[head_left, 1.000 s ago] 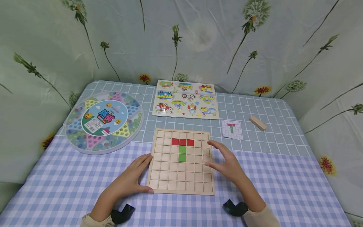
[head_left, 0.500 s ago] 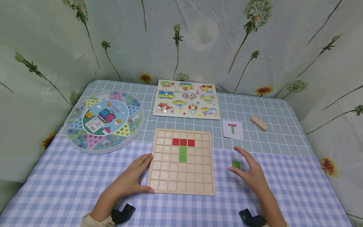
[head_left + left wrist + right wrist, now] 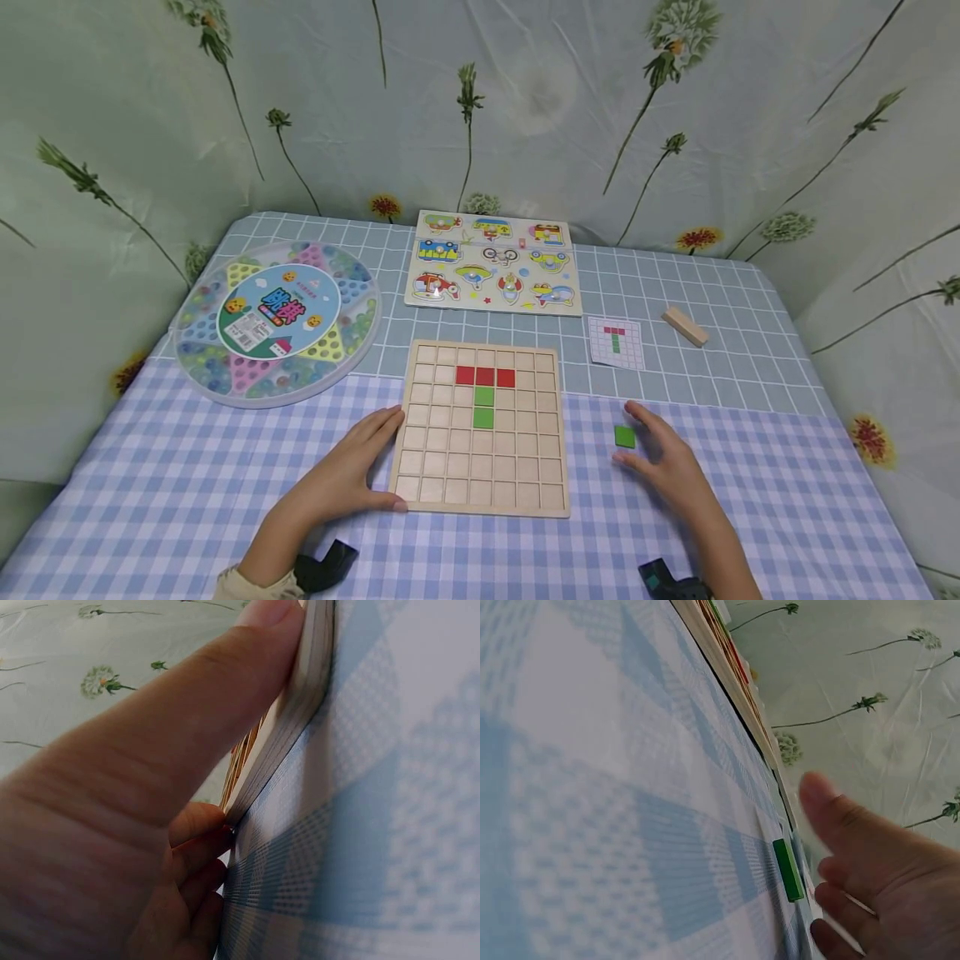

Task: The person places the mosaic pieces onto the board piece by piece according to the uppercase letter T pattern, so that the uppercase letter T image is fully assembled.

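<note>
A wooden grid board (image 3: 517, 467) lies flat, bearing three red squares (image 3: 465, 375) in a row and two green squares (image 3: 483, 418) below the middle one. My left hand (image 3: 345, 467) steadies its left side, fingers along the edge and thumb (image 3: 262, 645) at the near left corner. To the right of the board, a loose green tile (image 3: 625, 437) lies on the checked cloth. Around its right side my right hand (image 3: 671, 467) is spread, thumb and forefinger apart with the tile in front of the gap. In the right wrist view the tile stays apart from the fingers.
Behind the board lies a vehicle puzzle (image 3: 491, 287). A pattern card (image 3: 616, 342) with a red and green T and a small wooden block (image 3: 685, 326) are at the back right. A round box of marbles (image 3: 352, 358) sits at the left.
My right hand has moved from the board's right edge out to the right and drawn slightly back beside the green tile, which now shows fully. My left hand stays put.
</note>
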Action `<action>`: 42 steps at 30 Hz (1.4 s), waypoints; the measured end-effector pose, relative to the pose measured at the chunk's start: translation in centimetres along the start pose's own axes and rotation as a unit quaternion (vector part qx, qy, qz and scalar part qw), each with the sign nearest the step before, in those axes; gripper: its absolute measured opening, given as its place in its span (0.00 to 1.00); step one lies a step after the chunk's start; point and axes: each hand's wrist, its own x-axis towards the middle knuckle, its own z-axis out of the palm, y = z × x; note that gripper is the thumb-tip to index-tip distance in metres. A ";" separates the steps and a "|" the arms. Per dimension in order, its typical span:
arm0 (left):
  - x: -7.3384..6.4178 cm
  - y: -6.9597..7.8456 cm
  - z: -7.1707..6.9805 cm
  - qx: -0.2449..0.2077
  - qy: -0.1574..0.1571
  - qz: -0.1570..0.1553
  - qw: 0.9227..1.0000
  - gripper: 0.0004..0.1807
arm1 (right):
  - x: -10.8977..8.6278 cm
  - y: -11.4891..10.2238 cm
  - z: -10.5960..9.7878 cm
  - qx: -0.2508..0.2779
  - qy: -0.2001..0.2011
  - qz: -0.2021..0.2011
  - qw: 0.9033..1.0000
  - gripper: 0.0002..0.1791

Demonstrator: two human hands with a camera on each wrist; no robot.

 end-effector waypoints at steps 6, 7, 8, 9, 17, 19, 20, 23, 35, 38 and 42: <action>0.0 0.0 0.0 0.000 0.001 0.000 1.000 0.65 | -0.1 0.2 -0.2 -0.011 -0.031 0.030 0.999 0.38; 0.0 0.0 0.0 0.000 0.001 0.000 1.000 0.65 | -0.1 0.3 -0.2 -0.014 -0.031 0.030 0.999 0.36; 0.0 0.0 0.0 0.001 0.001 -0.001 1.000 0.65 | -0.1 0.3 -0.2 -0.019 -0.030 0.029 0.999 0.34; 0.0 0.0 0.0 0.001 0.001 -0.001 1.000 0.65 | -0.1 0.3 -0.2 -0.023 -0.028 0.028 0.999 0.33; 0.0 0.0 0.0 0.001 0.003 0.000 1.000 0.65 | 0.1 0.4 0.1 -0.032 -0.014 0.033 0.999 0.19; 0.0 0.0 0.0 0.003 0.003 -0.001 1.000 0.64 | 0.1 0.4 0.1 -0.032 -0.012 0.034 0.999 0.17; 0.0 0.0 0.0 0.003 0.002 -0.002 1.000 0.64 | 0.1 0.3 0.2 -0.032 -0.012 0.034 0.999 0.16; 0.0 0.0 0.1 0.002 0.002 -0.002 1.000 0.64 | 0.0 0.3 0.2 -0.034 -0.009 0.033 0.999 0.16; 0.1 -0.1 0.1 -0.003 0.001 -0.004 1.000 0.65 | 0.5 -2.8 0.3 0.006 0.111 -0.098 0.989 0.23; 0.1 -0.1 0.2 -0.003 0.000 -0.004 1.000 0.65 | 1.0 -4.1 1.0 0.031 0.135 -0.141 0.980 0.25; 0.1 -0.2 0.2 -0.001 0.005 -0.001 1.000 0.65 | 1.7 -5.9 2.5 0.068 0.127 -0.169 0.975 0.25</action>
